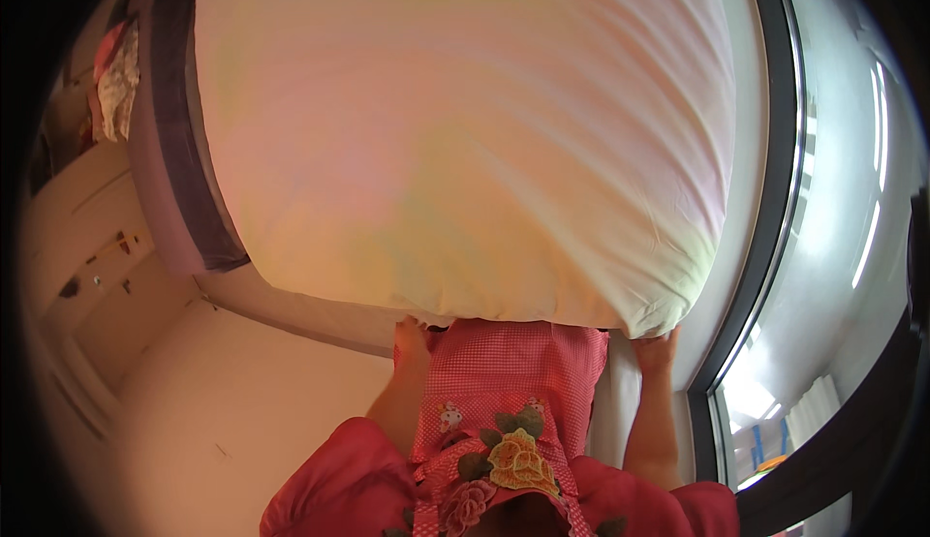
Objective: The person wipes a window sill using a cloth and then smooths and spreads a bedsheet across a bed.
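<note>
A mattress covered by a pastel fitted sheet (450,145) fills the upper middle of the head view, with creases fanning from its near right corner. At the near edge, my left hand (414,325) is partly hidden at the underside of the sheeted mattress. My right hand (657,348) is at the near right corner, its fingers tucked beneath the gathered sheet. How far the fingers of either hand are closed is hidden. Between my arms, a red checked apron (516,355) touches or nearly touches the mattress edge.
A window with a dark frame (781,101) runs along the right side, beside a pale ledge (748,137). On the left stand a purple padded bed part with a dark band (178,137) and pale furniture with drawers (94,246). Pale floor (240,421) lies at lower left.
</note>
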The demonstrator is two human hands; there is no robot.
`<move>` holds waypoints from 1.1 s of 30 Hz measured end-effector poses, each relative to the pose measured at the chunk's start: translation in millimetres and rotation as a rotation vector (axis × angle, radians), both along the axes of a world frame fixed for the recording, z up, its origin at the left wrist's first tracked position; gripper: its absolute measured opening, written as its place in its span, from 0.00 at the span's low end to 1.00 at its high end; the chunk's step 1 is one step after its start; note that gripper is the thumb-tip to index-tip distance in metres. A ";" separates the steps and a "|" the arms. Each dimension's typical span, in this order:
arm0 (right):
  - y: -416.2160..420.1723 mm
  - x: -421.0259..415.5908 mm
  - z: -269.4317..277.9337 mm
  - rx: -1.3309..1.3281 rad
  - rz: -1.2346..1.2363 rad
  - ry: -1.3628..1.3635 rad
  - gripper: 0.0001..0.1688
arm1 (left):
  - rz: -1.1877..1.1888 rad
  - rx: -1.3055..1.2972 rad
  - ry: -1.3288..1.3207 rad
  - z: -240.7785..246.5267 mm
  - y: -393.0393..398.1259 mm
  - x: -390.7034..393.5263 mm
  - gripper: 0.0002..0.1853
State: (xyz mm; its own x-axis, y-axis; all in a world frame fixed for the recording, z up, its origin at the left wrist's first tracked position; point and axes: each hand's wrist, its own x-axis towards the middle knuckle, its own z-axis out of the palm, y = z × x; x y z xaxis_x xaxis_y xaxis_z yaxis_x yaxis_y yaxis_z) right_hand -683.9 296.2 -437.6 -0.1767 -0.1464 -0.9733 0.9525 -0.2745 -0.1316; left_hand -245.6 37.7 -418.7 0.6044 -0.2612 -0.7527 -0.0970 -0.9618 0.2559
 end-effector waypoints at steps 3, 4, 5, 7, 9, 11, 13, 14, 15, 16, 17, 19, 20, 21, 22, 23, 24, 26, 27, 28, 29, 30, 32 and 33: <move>-64.7 40.7 30.4 -0.227 -0.027 0.093 0.32 | 0.493 -0.191 0.271 12.9 -52.6 -7.4 0.28; -63.6 49.7 25.3 -0.232 -0.076 0.034 0.33 | 0.550 -0.232 0.415 12.9 -60.4 -5.9 0.29; -58.9 63.0 14.2 -0.237 -0.131 -0.022 0.34 | 0.567 -0.240 0.379 9.9 -65.8 -8.8 0.26; -66.2 74.7 13.5 -0.104 -0.208 -0.072 0.33 | 0.603 -0.249 0.299 1.7 -65.6 -9.5 0.22; -76.8 81.5 20.6 0.160 -0.257 -0.052 0.30 | 0.636 -0.295 0.336 -8.5 -56.2 6.9 0.18; -71.3 81.1 19.3 0.138 -0.075 0.071 0.23 | 0.558 -0.306 0.287 -16.1 -49.2 25.1 0.15; -23.7 68.4 -17.1 0.150 0.120 0.149 0.18 | 0.351 -0.254 0.169 -16.6 -45.4 24.8 0.12; -27.4 62.4 -9.5 0.228 0.083 0.107 0.11 | 0.279 -0.226 0.089 -12.6 -44.0 23.1 0.10; -9.7 58.2 -13.8 0.352 0.204 0.118 0.10 | 0.201 -0.202 0.014 -5.4 -48.9 16.1 0.09; 22.1 51.2 -27.4 0.472 0.321 0.130 0.09 | 0.122 -0.183 -0.058 0.3 -55.2 10.9 0.09; 39.7 43.4 -36.3 0.589 0.433 0.144 0.08 | 0.092 -0.154 -0.070 6.5 -53.9 10.3 0.08; 34.1 37.8 -35.7 0.740 0.437 0.113 0.09 | 0.040 -0.101 -0.104 22.7 -43.0 20.6 0.09; 28.6 34.4 -35.2 0.813 0.444 0.095 0.10 | 0.009 -0.088 -0.095 13.3 -39.5 31.5 0.09; 30.0 24.5 -35.5 0.957 0.625 0.184 0.11 | 0.053 -0.130 -0.096 9.3 -41.9 33.4 0.08; 31.8 7.4 -38.3 1.095 0.817 0.276 0.13 | 0.104 -0.172 -0.104 5.9 -50.0 33.3 0.08; 33.2 -14.0 -45.2 1.230 0.993 0.377 0.15 | 0.144 -0.219 -0.102 1.2 -65.7 29.5 0.07; 57.2 -40.5 -61.0 1.805 1.562 0.897 0.20 | -0.095 -0.165 -0.360 1.8 -90.4 18.0 0.10; -128.1 -52.1 44.7 1.345 1.265 1.459 0.22 | -0.275 -0.442 -0.663 34.9 -113.6 19.5 0.18; -190.7 -54.3 72.2 1.314 1.307 1.616 0.23 | -0.504 -0.596 -0.743 37.1 -129.4 22.3 0.22; -239.6 -54.9 85.0 1.040 1.194 1.668 0.24 | -0.743 -0.746 -0.797 34.1 -150.3 23.9 0.25; -284.9 -52.6 86.6 0.783 1.133 1.726 0.25 | -0.764 -0.820 -0.605 40.1 -173.8 9.6 0.28; -334.3 -36.3 94.2 0.678 1.186 1.659 0.26 | -0.940 -0.795 -0.535 45.8 -193.2 -5.6 0.28; -393.9 2.7 55.5 0.718 1.374 2.006 0.30 | -1.087 -0.636 -0.460 52.6 -196.1 -12.2 0.26; -402.0 46.2 32.9 0.729 1.556 2.030 0.31 | -1.101 -0.538 -0.491 49.6 -188.1 -10.8 0.25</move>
